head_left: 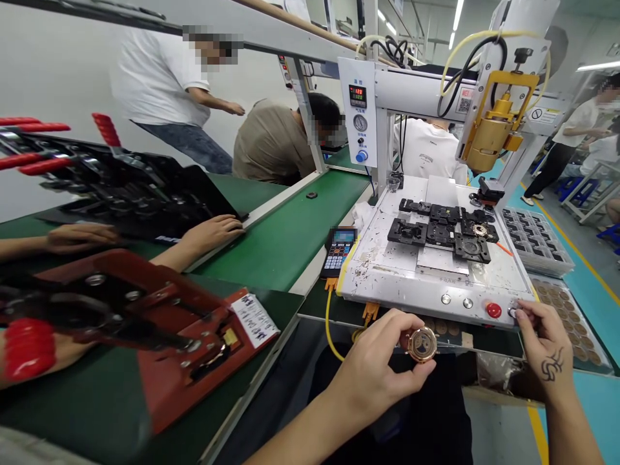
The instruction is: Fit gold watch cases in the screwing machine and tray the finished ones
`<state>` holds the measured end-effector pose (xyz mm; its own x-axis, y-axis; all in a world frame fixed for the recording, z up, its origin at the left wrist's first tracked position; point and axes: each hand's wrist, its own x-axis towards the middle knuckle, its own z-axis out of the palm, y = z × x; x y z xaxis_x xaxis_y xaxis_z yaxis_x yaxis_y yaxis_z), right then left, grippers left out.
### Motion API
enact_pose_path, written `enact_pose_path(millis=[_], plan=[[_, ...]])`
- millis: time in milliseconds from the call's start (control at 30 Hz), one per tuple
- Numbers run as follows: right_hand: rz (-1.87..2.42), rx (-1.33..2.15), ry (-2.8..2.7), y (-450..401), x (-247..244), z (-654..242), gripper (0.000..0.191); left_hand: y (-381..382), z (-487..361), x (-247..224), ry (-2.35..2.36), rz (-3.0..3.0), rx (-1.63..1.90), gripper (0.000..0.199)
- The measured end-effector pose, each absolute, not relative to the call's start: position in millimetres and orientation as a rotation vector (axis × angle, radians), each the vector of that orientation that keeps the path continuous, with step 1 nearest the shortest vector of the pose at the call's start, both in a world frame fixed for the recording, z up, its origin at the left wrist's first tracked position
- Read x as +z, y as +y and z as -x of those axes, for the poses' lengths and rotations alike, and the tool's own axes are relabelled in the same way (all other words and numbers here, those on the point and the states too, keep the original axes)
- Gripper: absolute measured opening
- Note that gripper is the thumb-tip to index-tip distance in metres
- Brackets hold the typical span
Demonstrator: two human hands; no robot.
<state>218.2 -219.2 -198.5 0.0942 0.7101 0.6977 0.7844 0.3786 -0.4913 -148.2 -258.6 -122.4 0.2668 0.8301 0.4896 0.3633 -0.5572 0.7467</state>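
My left hand (375, 365) pinches a round rose-gold watch case (422, 345) between thumb and fingers, in front of the white machine base (402, 284). At the front panel's right end, my right hand (545, 339) has its thumb and fingertips closed on a small knob (512, 311), just right of the red button (493, 310). Black fixtures (440, 226) lie on the machine's plate, and a gold round part (480, 230) sits in one of them. Over them hangs a golden cylinder head (489, 132).
A keypad controller (340, 252) lies left of the machine. Clear trays (537, 242) and round brown discs (566, 320) are at right. Red clamp press (169, 387), green belt (285, 239) and a co-worker's hands (210, 236) occupy the left. Other people stand or bend behind.
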Motion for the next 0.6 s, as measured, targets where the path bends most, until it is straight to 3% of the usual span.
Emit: enact_pose_path(millis=[267,433,600], plan=[[1.363,-0.107,-1.61,-218.0,-196.4,-216.5,0.02,-253.1,150.2,-127.3,1.115,-1.981,1.183,0.033],[1.274,-0.38,-1.572,-238.6,-203.4,-188.0,0.021,-241.8,173.2,-163.0,1.101,-1.862,1.068,0.034],[1.027,0.115,-1.969,-260.3,-234.6,-111.3,0.025,-228.7,173.8,-229.7,0.899,-1.875,0.775,0.043]])
